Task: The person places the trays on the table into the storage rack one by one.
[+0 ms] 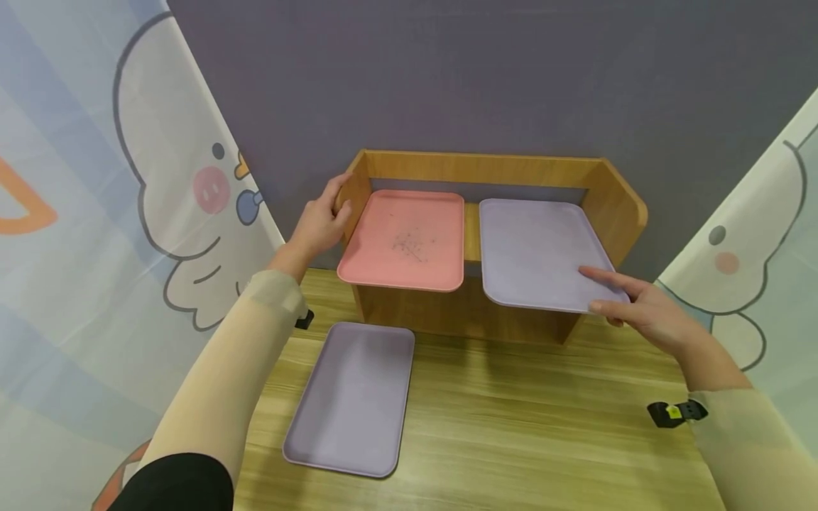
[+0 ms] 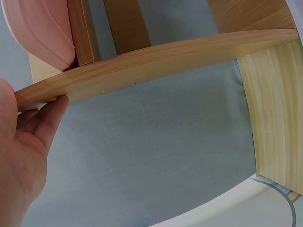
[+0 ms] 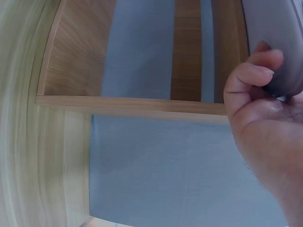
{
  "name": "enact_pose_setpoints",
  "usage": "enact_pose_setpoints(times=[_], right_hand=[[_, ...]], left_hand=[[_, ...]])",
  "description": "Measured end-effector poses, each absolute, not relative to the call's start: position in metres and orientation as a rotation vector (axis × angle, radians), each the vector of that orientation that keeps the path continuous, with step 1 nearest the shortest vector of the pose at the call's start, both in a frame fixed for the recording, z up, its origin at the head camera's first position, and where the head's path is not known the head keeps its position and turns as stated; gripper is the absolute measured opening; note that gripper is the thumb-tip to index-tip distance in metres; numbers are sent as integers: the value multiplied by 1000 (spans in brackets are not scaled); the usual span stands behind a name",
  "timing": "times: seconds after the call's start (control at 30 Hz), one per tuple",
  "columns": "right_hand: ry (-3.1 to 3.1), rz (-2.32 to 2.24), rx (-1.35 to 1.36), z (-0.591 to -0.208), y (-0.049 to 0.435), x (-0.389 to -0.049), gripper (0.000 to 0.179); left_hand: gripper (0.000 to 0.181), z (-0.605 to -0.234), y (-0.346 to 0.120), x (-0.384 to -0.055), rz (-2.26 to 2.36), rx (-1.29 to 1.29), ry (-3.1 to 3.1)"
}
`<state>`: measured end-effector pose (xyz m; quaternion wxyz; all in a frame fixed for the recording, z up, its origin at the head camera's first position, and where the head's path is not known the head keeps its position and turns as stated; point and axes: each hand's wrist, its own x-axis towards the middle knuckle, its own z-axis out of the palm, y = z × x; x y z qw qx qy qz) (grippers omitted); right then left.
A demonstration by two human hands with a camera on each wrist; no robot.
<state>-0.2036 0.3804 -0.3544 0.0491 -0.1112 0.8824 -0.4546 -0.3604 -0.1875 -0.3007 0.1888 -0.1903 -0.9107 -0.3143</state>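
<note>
A small wooden shelf [image 1: 486,167] stands against the grey backdrop. My left hand [image 1: 319,223] grips the edge of its left side panel [image 2: 137,59], with fingers and thumb on opposite faces. On the shelf's upper board, at the left, lies a pink tray [image 1: 434,213] with dark speckles in its middle. To the right of it is a light purple tray [image 1: 537,248], its front edge jutting past the board. My right hand [image 1: 652,316] pinches that tray's front right corner, also visible in the right wrist view, where curled fingers [image 3: 246,78] hold the tray's rim.
A second purple tray [image 1: 358,397] lies flat on the wood-grain table [image 1: 511,419], in front of the shelf's left part. Cartoon-printed curtains [image 1: 185,234] hang at both sides. Under the upper board is a lower compartment with a wooden strip [image 3: 186,52] across its back.
</note>
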Motion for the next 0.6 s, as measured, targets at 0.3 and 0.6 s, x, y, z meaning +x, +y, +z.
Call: enact_pose_setpoints(times=[0.3,0.6], right_hand=[[2770,-1280,-199,-353,376,-213,67],[2729,-1390,-244,-359,378,-214,61]], left_hand=[[57,-304,-188,-364,-882,-534,-2549],[58,-303,-188,-362,-877,-521,-2557]])
